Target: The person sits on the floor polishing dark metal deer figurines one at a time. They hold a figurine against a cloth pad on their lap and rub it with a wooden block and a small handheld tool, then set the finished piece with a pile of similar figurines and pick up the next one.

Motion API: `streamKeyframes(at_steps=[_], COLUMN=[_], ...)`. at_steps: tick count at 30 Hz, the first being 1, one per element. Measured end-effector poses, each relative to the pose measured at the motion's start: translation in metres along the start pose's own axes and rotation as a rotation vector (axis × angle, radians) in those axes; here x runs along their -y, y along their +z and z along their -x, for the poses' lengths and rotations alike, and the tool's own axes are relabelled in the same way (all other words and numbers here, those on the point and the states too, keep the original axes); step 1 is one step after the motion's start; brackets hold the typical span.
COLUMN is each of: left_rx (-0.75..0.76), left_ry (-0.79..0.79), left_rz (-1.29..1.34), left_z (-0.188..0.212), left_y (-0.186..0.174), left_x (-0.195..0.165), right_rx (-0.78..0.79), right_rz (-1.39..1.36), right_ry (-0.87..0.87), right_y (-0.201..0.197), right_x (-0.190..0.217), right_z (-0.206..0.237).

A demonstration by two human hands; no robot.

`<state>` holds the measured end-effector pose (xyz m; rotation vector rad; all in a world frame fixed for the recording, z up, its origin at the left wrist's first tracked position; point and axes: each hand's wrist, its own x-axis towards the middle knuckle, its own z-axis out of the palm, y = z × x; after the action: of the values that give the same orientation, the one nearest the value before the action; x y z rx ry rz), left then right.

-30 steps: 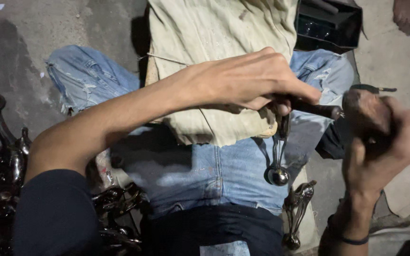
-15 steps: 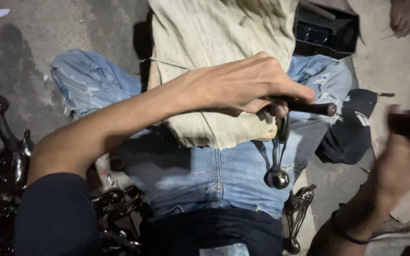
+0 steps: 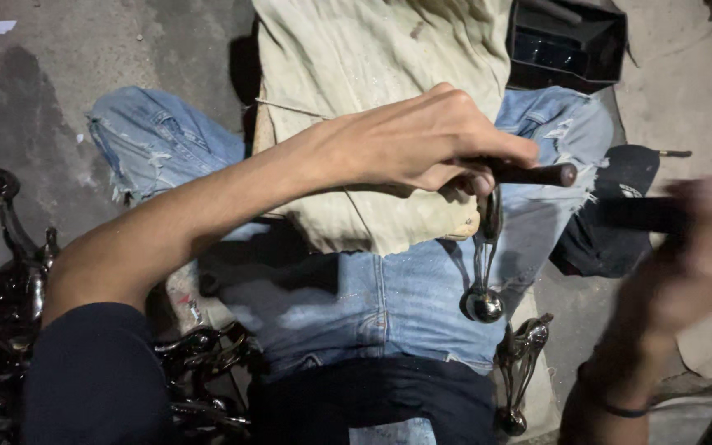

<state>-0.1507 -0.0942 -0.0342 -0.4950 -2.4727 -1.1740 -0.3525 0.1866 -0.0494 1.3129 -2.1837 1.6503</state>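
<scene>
Cloth [image 3: 356, 99] lies over lap; metal pieces [image 3: 10, 288] left, box [image 3: 566, 45] behind.

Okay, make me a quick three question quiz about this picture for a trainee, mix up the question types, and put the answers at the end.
1. True or false: the left hand grips a dark rod with a shiny metal piece hanging below it.
2. What lies under the left hand? A) beige cloth B) a red towel C) a wooden board
3. Fill in: the right hand looks ____ in the picture.

Key
1. True
2. A
3. blurred
</scene>
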Motion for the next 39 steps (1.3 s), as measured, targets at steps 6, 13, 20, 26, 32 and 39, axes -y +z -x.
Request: streamKeyframes(at_steps=[6, 13, 20, 26, 32, 39], left_rx=[-0.097, 0.008, -0.009, 0.0, -0.076, -0.626], left_ry=[0.134, -0.021, -0.073, -0.12, -0.28, -0.134], left_rz=[-0.035, 0.055, 0.008, 0.038, 0.12, -0.086], left_z=[-0.002, 0.002, 0.003, 0.002, 0.004, 0.002], left_y=[0.001, -0.004, -0.006, -0.011, -0.016, -0.029], left_x=[0.0, -0.001, -0.007, -0.012, -0.018, -0.021], right_rx=[0.187, 0.315, 0.344, 0.083, 0.401, -0.145], right_rz=[0.118, 0.289, 0.446, -0.106, 0.378, -0.376], right_ry=[-0.129, -0.244, -0.379, 0.076, -0.231, 0.228], right_y=[0.024, 0.029, 0.04, 0.056, 0.03, 0.03], right_x=[0.046, 0.076, 0.07, 0.093, 0.066, -0.021], right_z=[-0.022, -0.038, -0.047, -0.042, -0.026, -0.024])
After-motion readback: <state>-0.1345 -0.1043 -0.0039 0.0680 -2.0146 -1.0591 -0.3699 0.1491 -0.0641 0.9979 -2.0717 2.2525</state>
